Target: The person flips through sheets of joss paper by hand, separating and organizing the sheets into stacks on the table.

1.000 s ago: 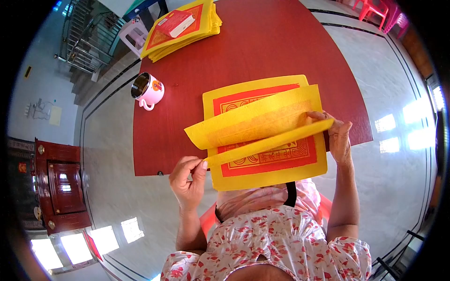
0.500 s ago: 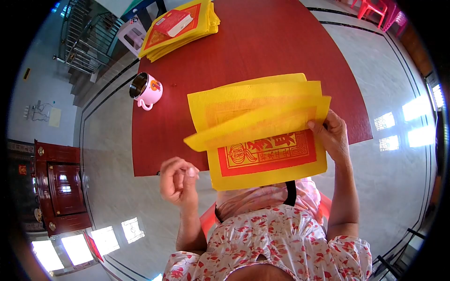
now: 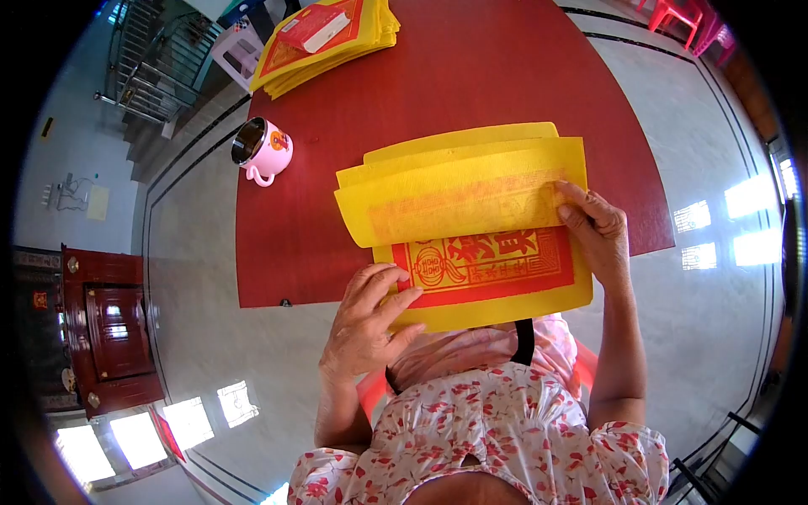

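Note:
Yellow joss paper sheets (image 3: 471, 181) lie in a loose stack at the table's near edge, their lower part overhanging it. The upper sheets are turned back, pale side up. Below them shows a sheet with a red printed panel (image 3: 505, 282) and yellow characters. My right hand (image 3: 596, 223) pinches the sheets at their right edge, thumb and fingers closed on them. My left hand (image 3: 370, 320) rests at the left edge of the printed sheet, fingers spread, some fingertips on its surface.
A pink mug (image 3: 268, 151) with a metal inside stands at the left edge of the red table (image 3: 471, 67). Farther back lies another stack of yellow paper (image 3: 337, 66) with a small red box (image 3: 313, 29) on top. Red plastic chairs (image 3: 673, 18) stand far right.
My left hand has moved right onto the printed sheet, its curled fingers spreading. The turned-back sheets have lifted away from me at their left end. My right hand still holds the right edge.

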Motion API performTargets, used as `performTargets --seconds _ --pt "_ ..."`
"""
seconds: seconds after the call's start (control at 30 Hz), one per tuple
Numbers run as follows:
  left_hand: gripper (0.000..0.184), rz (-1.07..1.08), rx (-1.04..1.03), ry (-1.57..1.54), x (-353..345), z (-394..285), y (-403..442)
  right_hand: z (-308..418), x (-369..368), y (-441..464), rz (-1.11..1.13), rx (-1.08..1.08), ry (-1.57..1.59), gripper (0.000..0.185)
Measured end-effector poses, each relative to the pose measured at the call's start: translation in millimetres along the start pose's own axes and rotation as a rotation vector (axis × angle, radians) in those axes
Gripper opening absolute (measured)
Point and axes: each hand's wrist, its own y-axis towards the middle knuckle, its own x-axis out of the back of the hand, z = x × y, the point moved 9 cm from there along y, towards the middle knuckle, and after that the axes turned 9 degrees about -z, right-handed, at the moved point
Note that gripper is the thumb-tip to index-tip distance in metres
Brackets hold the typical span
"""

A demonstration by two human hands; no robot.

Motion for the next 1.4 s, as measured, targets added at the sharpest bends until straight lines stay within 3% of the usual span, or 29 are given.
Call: performTargets --seconds 0.23,0.53,1.4 --pt "0.053 0.067 -0.015 0.034 -3.9 -0.7 -1.4 -2.8 2.0 0.9 -0.015 0.022 -0.025 0.020" --pt "0.054 0.082 -0.011 0.031 -5.5 0.4 -1.7 -4.9 2.4 1.1 -0.018 0.035 0.002 0.020" --pt "0.042 0.036 0.001 -0.066 -1.0 7.9 -3.6 -5.5 1.8 0.9 -0.010 0.025 -0.020 0.021"
